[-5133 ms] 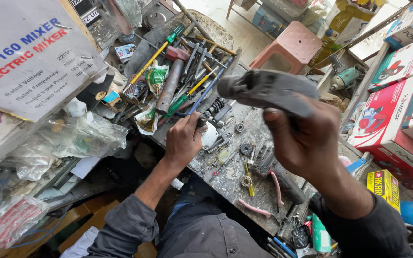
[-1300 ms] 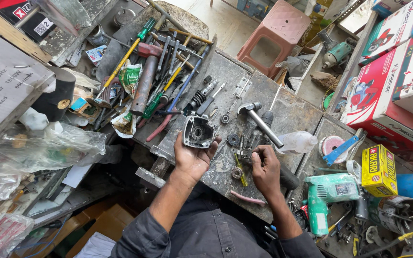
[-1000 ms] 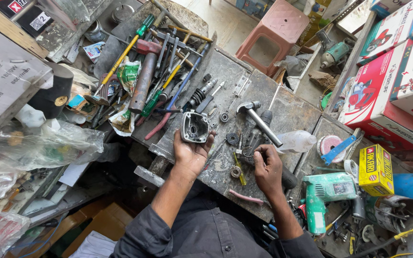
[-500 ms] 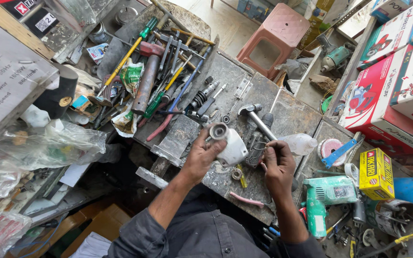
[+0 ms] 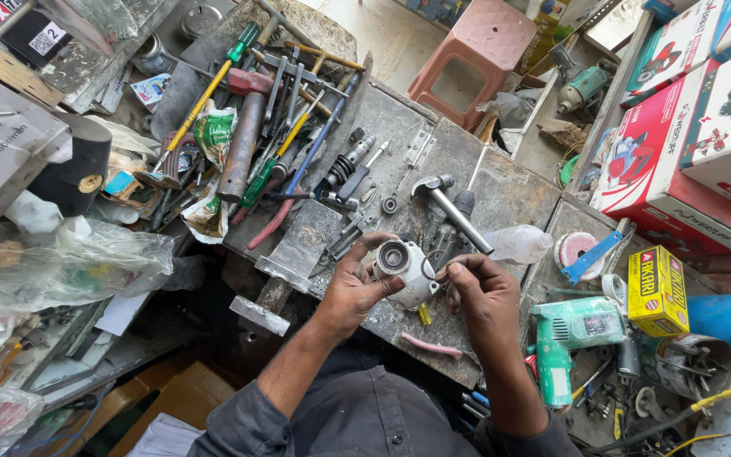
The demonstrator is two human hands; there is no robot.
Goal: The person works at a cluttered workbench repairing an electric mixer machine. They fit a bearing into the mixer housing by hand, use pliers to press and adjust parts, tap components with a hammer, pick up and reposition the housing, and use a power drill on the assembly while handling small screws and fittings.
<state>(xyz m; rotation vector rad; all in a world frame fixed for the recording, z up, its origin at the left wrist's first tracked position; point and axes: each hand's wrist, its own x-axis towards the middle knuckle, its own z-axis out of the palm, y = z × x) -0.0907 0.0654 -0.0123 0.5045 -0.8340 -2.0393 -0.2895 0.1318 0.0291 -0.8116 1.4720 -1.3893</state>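
We are clamping our left hand [image 5: 350,288] on the grey housing [image 5: 406,269] at frame centre, bore up for access, while our right hand [image 5: 481,292] is pinching something small beside it.

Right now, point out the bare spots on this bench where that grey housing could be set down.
Barest: the grey benchtop between the hammer and the pink stool. The flat metal plate left of the left hand, which holds the grey housing, is also free. Crowded: the tool pile up left, and around the green drill beside the right hand.
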